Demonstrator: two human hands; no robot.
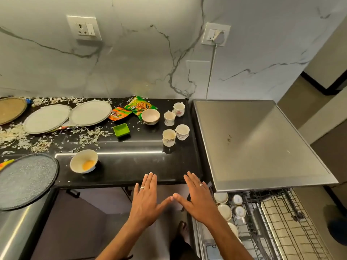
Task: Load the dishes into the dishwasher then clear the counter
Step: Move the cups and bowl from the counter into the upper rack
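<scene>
My left hand [145,200] and my right hand [197,199] hover flat, fingers straight, at the front edge of the black counter [131,166], thumbs touching, holding nothing. On the counter stand several white cups [169,118], a white bowl [150,116], a tilted bowl with orange residue [84,161], a green square dish [121,130] and two grey plates [47,118]. A dark speckled plate [24,182] overhangs at the left. The dishwasher rack [272,218] is pulled out at the lower right, with cups and saucers [224,211] in it.
The dishwasher's steel top [253,143] lies right of the counter. Snack wrappers [139,106] and scattered shreds [37,139] litter the counter. A woven mat [10,109] lies at the far left. A plugged-in cable [212,68] runs down the marble wall.
</scene>
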